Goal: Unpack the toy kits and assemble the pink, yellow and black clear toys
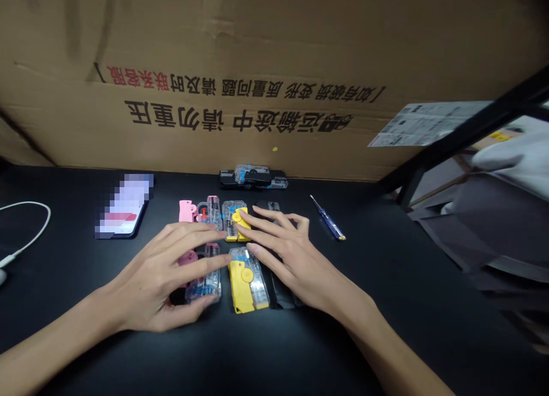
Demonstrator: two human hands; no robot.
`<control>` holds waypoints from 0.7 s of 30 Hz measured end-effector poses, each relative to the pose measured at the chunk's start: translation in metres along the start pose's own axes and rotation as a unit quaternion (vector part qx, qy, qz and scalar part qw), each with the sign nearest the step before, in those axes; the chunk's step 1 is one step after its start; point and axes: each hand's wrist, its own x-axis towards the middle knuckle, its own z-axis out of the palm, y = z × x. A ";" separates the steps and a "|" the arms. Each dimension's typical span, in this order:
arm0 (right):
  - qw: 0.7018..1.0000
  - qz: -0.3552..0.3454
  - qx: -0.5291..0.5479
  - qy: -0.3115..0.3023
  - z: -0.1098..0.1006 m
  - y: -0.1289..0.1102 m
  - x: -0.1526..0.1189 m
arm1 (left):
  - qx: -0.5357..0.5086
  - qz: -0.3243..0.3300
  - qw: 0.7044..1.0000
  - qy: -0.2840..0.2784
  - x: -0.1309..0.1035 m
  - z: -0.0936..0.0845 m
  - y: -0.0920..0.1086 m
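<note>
My left hand (165,273) lies over two flat pink-and-clear plastic pieces, fingers spread. Partly under it are the upper pink piece (187,210) and the lower one (212,276); its thumb lies by the lower one's near edge. My right hand (287,244) is also open, with fingertips at the upper yellow-and-clear piece (242,231). Nearer me rests the lower yellow-and-clear piece (246,287), with a round dial; a left fingertip reaches its top corner. A black piece (281,296) shows beneath my right hand, mostly hidden. What these pieces are I cannot tell.
Black-and-clear pieces (254,177) are stacked against a large cardboard box (240,35) at the back. A blue-handled screwdriver (329,220) lies to the right. On the left are a phone (128,207) and a white cable (30,244). A black frame bar (454,127) stands at right.
</note>
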 end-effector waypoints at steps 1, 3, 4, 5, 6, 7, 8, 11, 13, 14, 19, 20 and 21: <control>1.000 0.002 -0.002 -0.002 0.000 0.000 0.000 | 0.000 0.007 1.000 -0.009 0.001 -0.001 0.002; 1.000 0.006 -0.008 -0.003 0.000 0.000 0.000 | 0.000 0.020 0.999 -0.026 0.002 -0.001 0.006; 1.000 0.007 -0.012 -0.002 0.000 0.000 0.000 | -0.001 0.026 0.999 -0.038 0.003 -0.001 0.008; 1.000 0.008 -0.016 0.000 0.000 0.000 -0.001 | -0.003 0.030 0.998 -0.052 0.003 0.000 0.009; 1.000 0.008 -0.019 0.001 -0.001 0.000 -0.001 | -0.004 0.031 0.997 -0.068 0.003 0.000 0.010; 1.000 0.007 -0.021 0.004 -0.001 0.001 -0.002 | -0.005 0.031 0.996 -0.083 0.003 0.000 0.011; 1.000 0.006 -0.022 0.007 0.000 0.001 -0.002 | -0.005 0.030 0.995 -0.098 0.003 0.000 0.012; 1.000 0.003 -0.017 0.016 0.001 0.003 -0.004 | -0.007 0.029 0.991 -0.127 0.002 0.000 0.013; 1.000 0.002 -0.009 0.029 0.001 0.003 -0.004 | -0.011 0.032 0.989 -0.142 0.002 0.001 0.013; 0.999 0.001 -0.005 0.039 0.001 0.004 -0.004 | -0.012 0.033 0.988 -0.149 0.002 0.001 0.013; 0.993 -0.001 0.015 0.115 -0.001 0.004 -0.003 | -0.017 0.030 0.985 -0.166 0.001 0.001 0.015; 0.992 -0.002 0.018 0.126 -0.001 0.004 -0.002 | -0.020 0.030 0.986 -0.166 0.001 0.001 0.015; 0.991 -0.004 0.021 0.135 -0.002 0.003 -0.002 | -0.024 0.030 0.985 -0.165 0.001 0.000 0.016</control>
